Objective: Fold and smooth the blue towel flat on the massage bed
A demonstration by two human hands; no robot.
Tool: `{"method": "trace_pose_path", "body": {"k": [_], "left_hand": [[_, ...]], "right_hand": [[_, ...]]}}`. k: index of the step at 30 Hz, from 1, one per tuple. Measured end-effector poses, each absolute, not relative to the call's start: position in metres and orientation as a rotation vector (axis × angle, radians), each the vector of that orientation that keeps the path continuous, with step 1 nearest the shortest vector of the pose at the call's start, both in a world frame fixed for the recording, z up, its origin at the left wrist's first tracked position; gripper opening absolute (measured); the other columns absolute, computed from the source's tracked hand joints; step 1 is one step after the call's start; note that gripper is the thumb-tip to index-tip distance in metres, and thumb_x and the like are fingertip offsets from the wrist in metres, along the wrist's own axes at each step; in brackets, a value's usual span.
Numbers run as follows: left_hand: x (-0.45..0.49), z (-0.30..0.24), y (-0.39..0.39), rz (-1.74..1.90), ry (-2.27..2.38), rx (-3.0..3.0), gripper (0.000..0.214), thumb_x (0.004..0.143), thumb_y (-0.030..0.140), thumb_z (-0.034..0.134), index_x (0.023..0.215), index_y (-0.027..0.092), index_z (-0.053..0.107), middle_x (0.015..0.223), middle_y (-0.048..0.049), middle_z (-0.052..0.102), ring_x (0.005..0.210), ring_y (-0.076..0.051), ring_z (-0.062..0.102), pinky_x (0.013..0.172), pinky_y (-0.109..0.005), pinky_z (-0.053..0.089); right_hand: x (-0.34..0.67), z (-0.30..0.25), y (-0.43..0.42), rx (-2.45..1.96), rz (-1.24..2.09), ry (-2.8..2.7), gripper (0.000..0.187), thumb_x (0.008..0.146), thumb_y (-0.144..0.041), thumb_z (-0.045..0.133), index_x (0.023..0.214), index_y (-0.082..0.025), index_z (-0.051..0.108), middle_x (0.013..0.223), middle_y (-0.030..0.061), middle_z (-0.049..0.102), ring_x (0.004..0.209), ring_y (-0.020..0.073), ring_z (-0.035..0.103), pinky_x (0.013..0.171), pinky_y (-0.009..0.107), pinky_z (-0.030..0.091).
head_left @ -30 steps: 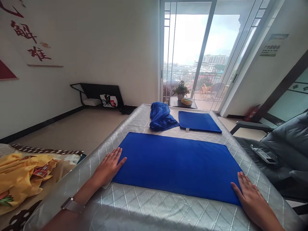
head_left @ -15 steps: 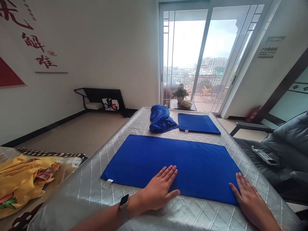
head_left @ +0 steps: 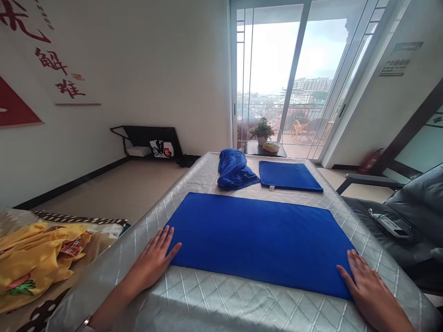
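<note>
Your left hand (head_left: 157,260) lies palm down over the left end of the blue cloth (head_left: 259,242), its fingers stretched out and the thumb spread well away from them; it grips nothing. Your right hand (head_left: 370,281) is flat too, at the near right corner, thumb apart from the fingers and nothing clamped between them. How hard either palm presses, you cannot tell from here.

The cloth lies smooth between your hands, its long sides running across the quilted cover (head_left: 214,288). Beyond its far edge sit a crumpled blue heap (head_left: 233,170) and, just beside that on the right, a folded blue piece (head_left: 290,176) with a white tag (head_left: 272,188) on its near edge.

Farther out, you have yellow fabric (head_left: 38,253) on the left, a grey chair (head_left: 417,191) on the right, and a potted plant (head_left: 263,130) before the glass door (head_left: 270,55).
</note>
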State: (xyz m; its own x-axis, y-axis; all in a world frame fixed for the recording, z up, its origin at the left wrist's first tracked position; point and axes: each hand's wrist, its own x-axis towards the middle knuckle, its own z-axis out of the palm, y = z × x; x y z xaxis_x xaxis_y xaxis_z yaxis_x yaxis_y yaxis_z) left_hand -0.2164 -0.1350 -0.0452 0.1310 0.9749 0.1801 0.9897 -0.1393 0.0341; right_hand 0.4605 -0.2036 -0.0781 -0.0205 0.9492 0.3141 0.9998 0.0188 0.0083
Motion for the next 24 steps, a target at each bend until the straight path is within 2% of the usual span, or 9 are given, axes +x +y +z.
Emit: {"method": "trace_pose_path", "body": {"k": [8,12,14,16,19,21,24], "left_hand": [[-0.225,-0.048,-0.142,-0.297,-2.092,-2.218,0.082,0.098,0.066,0.024,0.159,0.012,0.014,0.163,-0.0132,0.021,0.150,-0.028,0.019,0.120,-0.051,0.021],[-0.221,-0.047,-0.142,-0.303,-2.098,-2.206,0.086,0.096,0.068,0.025,0.158,0.009,0.013,0.163,-0.0126,0.019,0.150,-0.028,0.019,0.121,-0.050,0.020],[-0.222,-0.049,-0.142,-0.310,-2.081,-2.210,0.087,0.096,0.069,0.025,0.158,0.009,0.015,0.163,-0.0120,0.019,0.150,-0.028,0.020,0.122,-0.049,0.020],[-0.223,-0.051,-0.142,-0.323,-2.072,-2.209,0.087,0.095,0.070,0.025,0.158,0.010,0.016,0.163,-0.0118,0.020,0.150,-0.028,0.021,0.121,-0.049,0.020],[-0.223,-0.051,-0.142,-0.343,-2.090,-2.206,0.088,0.094,0.071,0.025,0.158,0.010,0.016,0.163,-0.0120,0.020,0.150,-0.028,0.021,0.121,-0.049,0.020],[-0.221,-0.048,-0.142,-0.353,-2.115,-2.204,0.088,0.094,0.071,0.025,0.158,0.010,0.016,0.163,-0.0121,0.020,0.150,-0.028,0.021,0.122,-0.049,0.019],[-0.218,-0.045,-0.143,-0.361,-2.148,-2.205,0.088,0.095,0.070,0.027,0.158,0.009,0.017,0.163,-0.0136,0.022,0.150,-0.029,0.020,0.122,-0.049,0.019]], "right_hand": [[0.477,-0.079,-0.205,-2.097,-0.256,-2.096,0.069,0.086,-0.056,0.023,0.133,-0.022,0.062,0.151,0.0127,0.047,0.143,0.0334,0.036,0.113,0.058,0.035],[0.473,-0.053,-0.194,-2.211,-0.211,-2.189,0.064,0.079,-0.056,0.033,0.120,-0.025,0.072,0.144,0.0143,0.054,0.137,0.0400,0.043,0.111,0.065,0.032],[0.443,-0.030,-0.181,-2.227,-0.214,-2.202,0.065,0.083,-0.053,0.029,0.121,-0.022,0.072,0.146,0.0154,0.052,0.140,0.0398,0.040,0.113,0.065,0.028],[0.391,-0.005,-0.165,-2.173,-0.142,-2.252,0.070,0.090,-0.052,0.021,0.134,-0.018,0.063,0.152,0.0133,0.044,0.144,0.0338,0.034,0.117,0.058,0.027],[0.294,0.026,-0.138,-2.104,0.052,-2.304,0.077,0.096,-0.059,0.015,0.152,-0.013,0.038,0.159,0.0085,0.032,0.148,0.0244,0.026,0.121,0.047,0.022],[0.238,0.037,-0.116,-2.017,0.160,-2.375,0.078,0.098,-0.060,0.010,0.156,-0.012,0.029,0.162,0.0064,0.025,0.150,0.0206,0.020,0.123,0.042,0.016],[0.185,0.040,-0.078,-1.941,0.213,-2.379,0.077,0.100,-0.056,0.007,0.157,-0.008,0.023,0.163,0.0082,0.018,0.151,0.0196,0.013,0.123,0.039,0.011]]}}
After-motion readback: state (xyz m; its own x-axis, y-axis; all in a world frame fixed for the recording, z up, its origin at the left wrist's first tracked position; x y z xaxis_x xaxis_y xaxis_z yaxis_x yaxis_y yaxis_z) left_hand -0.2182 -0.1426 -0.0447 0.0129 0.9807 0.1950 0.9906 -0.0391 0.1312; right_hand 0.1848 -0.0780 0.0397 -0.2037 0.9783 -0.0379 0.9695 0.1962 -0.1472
